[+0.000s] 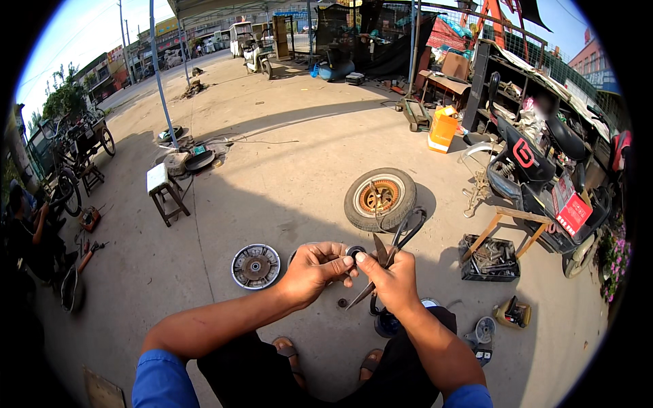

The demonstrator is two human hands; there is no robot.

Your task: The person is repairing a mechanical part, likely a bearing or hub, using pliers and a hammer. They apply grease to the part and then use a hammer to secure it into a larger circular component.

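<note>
Between my two hands, in front of my knees, is a small dark ring-shaped part (354, 251), which looks like a bearing. My left hand (314, 269) pinches it with thumb and fingers. The thumb of my right hand (396, 280) presses against its right side. That same right hand is closed round a pair of scissors (382, 253) with dark handles, its blades parted and one pointing down to the left. Below my hands a small round part (342, 302) lies on the ground. To the left rests a round metal hub cover (256, 266).
Ahead lies a tyred wheel (354, 204) with copper windings inside. At right are a black crate of tools (490, 275), a plastic jug (513, 313) and a scooter (544, 180). A stool (158, 178) stands left; another person (42, 228) sits far left.
</note>
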